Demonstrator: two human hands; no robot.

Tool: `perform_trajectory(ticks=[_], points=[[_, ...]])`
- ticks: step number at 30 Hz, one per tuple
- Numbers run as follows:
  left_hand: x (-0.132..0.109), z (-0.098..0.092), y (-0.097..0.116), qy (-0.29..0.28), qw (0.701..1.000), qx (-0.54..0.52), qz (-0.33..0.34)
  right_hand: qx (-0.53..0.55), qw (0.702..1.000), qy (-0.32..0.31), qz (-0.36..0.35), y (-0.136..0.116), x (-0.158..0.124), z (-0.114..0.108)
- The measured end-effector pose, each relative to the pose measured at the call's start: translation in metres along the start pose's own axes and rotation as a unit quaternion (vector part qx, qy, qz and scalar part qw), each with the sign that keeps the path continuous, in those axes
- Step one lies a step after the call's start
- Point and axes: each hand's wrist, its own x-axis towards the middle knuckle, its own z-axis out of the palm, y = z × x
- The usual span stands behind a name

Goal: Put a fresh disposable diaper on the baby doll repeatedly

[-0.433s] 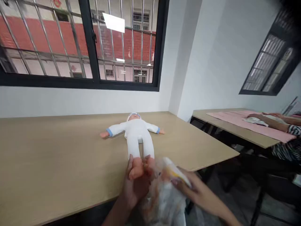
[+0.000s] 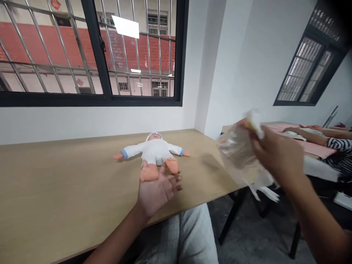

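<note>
A baby doll (image 2: pixel 154 149) in a white suit with blue cuffs and a white cap lies on its back on the table, arms spread. Its bare feet are raised toward me. My left hand (image 2: pixel 155 189), palm up, supports the doll's feet from below, with fingers around and between them. Off to the right, above the table's edge, my right hand (image 2: pixel 280 154) is closed on a crumpled clear plastic bag (image 2: pixel 239 146). A small white and yellow part shows at its fingertips, blurred by motion. The bag's contents cannot be made out.
The wooden table (image 2: pixel 68 190) runs along the wall under a barred window (image 2: pixel 137 51). Its front edge is above my lap. Another table with a pink cloth (image 2: pixel 310 147) stands at right, where a person in a striped sleeve (image 2: pixel 339 143) works. Chairs stand nearby.
My right hand has swung up and to the right with the plastic bag, away from the doll. The doll's legs are lifted higher in my left hand, soles now toward me.
</note>
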Motion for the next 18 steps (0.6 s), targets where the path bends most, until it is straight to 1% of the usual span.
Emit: perform_trajectory(ticks=[1,2,4,5,6,7,9,11,13,15,18], points=[[0.003,0.006,0.007,-0.005,1.0,-0.001,0.006,-0.029,0.999,-0.014,-0.003,-0.008,-0.009,0.016],[0.007,0.012,0.013,-0.009,1.0,-0.001,0.012,-0.051,0.997,-0.059,-0.02,-0.016,-0.02,0.035],[0.015,0.023,0.026,-0.014,1.0,0.005,0.021,-0.052,0.977,-0.183,-0.095,-0.03,-0.044,0.077],[0.019,0.029,0.031,-0.015,1.0,0.01,0.023,-0.055,0.96,-0.241,-0.129,-0.034,-0.055,0.098],[0.023,0.034,0.037,-0.015,0.999,0.017,0.023,-0.061,0.943,-0.292,-0.147,-0.037,-0.066,0.118],[0.027,0.039,0.042,-0.015,0.999,0.025,0.022,-0.066,0.928,-0.334,-0.153,-0.039,-0.075,0.135],[0.034,0.047,0.051,-0.014,0.999,0.039,0.023,-0.067,0.914,-0.378,-0.135,-0.04,-0.087,0.159],[0.041,0.053,0.057,-0.015,0.998,0.046,0.031,-0.05,0.908,-0.399,-0.115,-0.04,-0.091,0.17],[0.046,0.057,0.061,-0.022,0.998,0.047,0.042,-0.03,0.906,-0.407,-0.108,-0.043,-0.09,0.173],[0.051,0.059,0.064,-0.032,0.997,0.045,0.048,-0.012,0.904,-0.412,-0.118,-0.047,-0.087,0.174],[0.053,0.061,0.069,-0.041,0.997,0.045,0.055,0.034,0.891,-0.425,-0.156,-0.058,-0.082,0.177]])
